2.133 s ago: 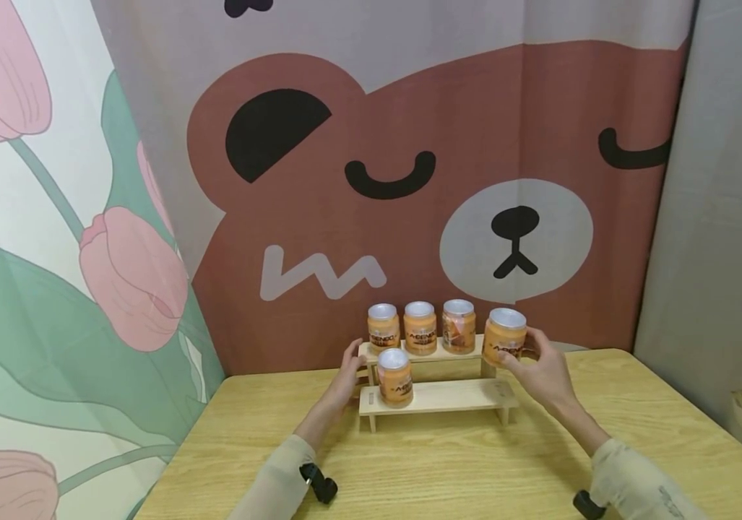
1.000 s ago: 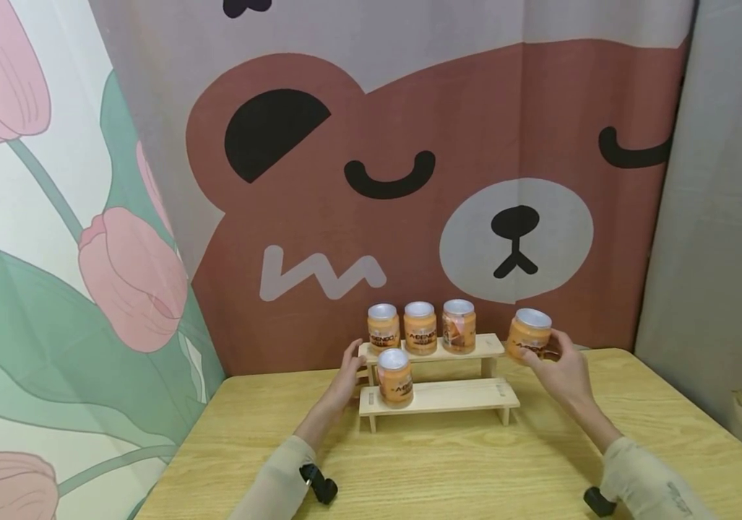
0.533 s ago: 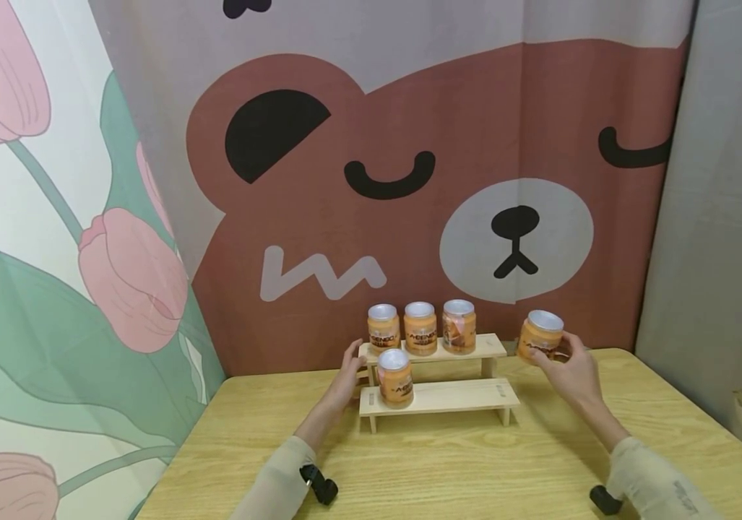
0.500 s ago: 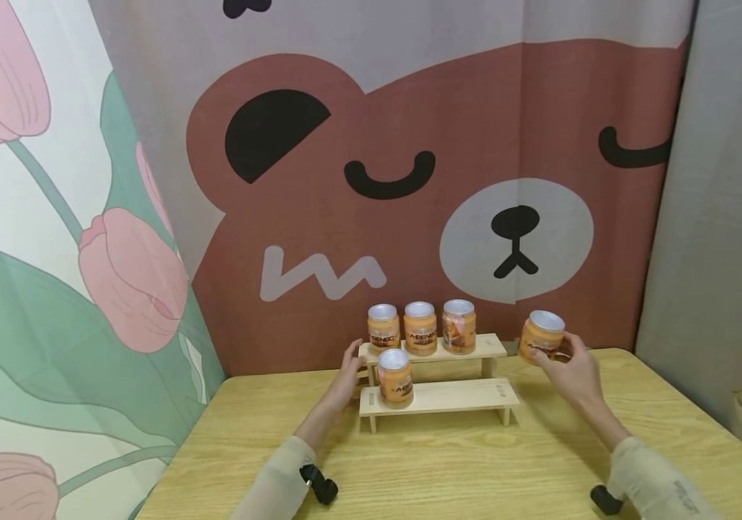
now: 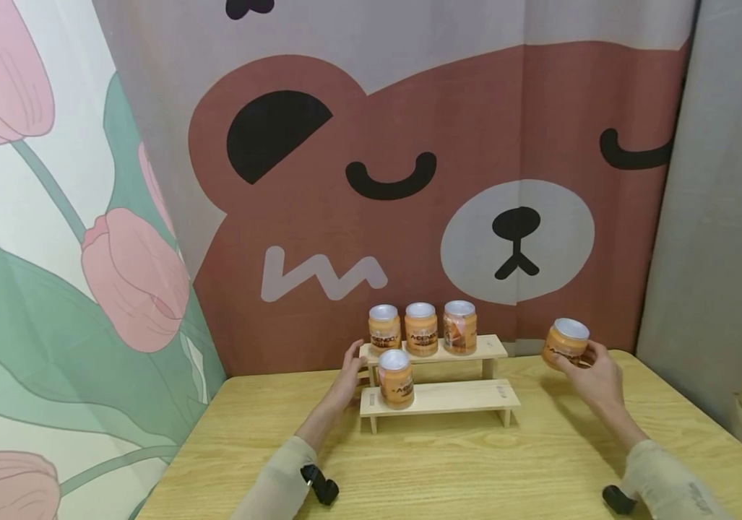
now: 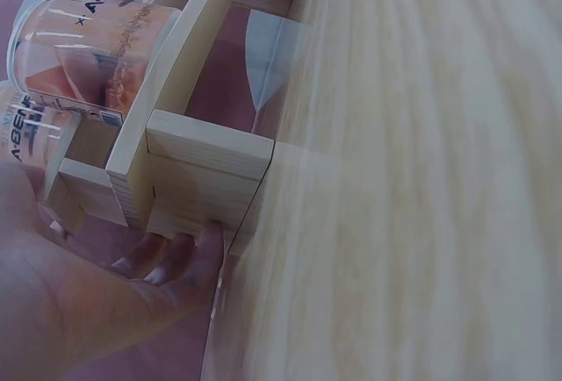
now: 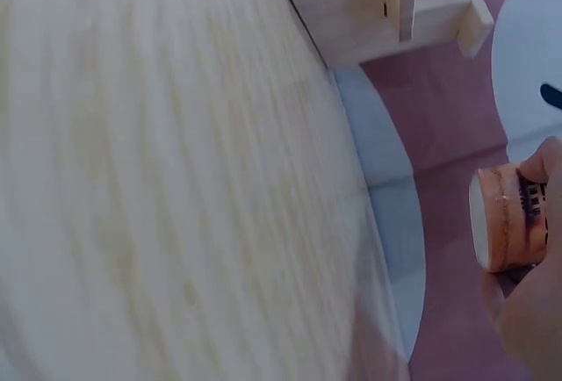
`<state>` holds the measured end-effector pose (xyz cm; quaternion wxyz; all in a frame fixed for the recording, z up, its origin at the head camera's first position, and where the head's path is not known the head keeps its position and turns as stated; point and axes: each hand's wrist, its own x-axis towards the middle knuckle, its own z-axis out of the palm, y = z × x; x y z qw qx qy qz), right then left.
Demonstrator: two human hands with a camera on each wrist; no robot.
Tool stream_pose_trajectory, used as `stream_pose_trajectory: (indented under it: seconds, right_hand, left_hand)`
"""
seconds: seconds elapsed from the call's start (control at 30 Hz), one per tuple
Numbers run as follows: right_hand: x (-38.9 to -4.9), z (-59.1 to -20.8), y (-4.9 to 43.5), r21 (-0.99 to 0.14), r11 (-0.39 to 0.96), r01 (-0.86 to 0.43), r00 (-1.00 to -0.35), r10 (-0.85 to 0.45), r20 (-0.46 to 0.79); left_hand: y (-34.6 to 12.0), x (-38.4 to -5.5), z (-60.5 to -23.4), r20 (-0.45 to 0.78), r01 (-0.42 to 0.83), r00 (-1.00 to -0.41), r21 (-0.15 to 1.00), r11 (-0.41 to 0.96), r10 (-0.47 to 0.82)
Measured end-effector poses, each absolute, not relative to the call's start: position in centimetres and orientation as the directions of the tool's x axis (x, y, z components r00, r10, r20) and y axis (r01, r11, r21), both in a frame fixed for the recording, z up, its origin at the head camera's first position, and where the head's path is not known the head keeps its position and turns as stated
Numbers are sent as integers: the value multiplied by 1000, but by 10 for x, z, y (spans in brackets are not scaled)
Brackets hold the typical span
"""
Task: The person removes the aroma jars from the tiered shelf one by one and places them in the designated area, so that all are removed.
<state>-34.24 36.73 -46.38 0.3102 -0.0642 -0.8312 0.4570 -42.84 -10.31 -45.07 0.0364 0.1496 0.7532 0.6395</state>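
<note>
In the head view, my right hand (image 5: 594, 377) grips an orange can (image 5: 564, 343) with a silvery top, thumb in front and fingers behind. This can is held off the table, to the right of a two-tier wooden stand (image 5: 455, 396); its pale base shows in the right wrist view. My left hand (image 5: 347, 379) touches the stand's left end. In the left wrist view, the fingers (image 6: 206, 262) lie against the end support (image 6: 206, 170). Three similar cans (image 5: 421, 330) line the upper tier, and another can (image 5: 396, 379) stands at the left of the lower tier.
The stand sits on a light wood-grain table (image 5: 449, 469). Behind it hangs a curtain (image 5: 318, 231) with a bear print, and a tulip-print curtain (image 5: 130, 274) hangs at the left. Both wrists carry small black devices (image 5: 321, 485).
My right hand has carried its can rightward, away from the upper tier's right end and past it. The left hand and the other cans have stayed in place.
</note>
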Motion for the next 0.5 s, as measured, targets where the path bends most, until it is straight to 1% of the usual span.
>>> stream_pose_trajectory:
  seconds: [0.27,0.5]
  right_hand:
    - [-342,-470,384,-814,570,-115,-781,455,429]
    - [-340,-479,393,-844,533,-59,-731,552,400]
  left_hand:
    - [-103,-433,-452,148,189,-950,973,130,273]
    - [-104,-430,-451,143,186,-950,973,134,278]
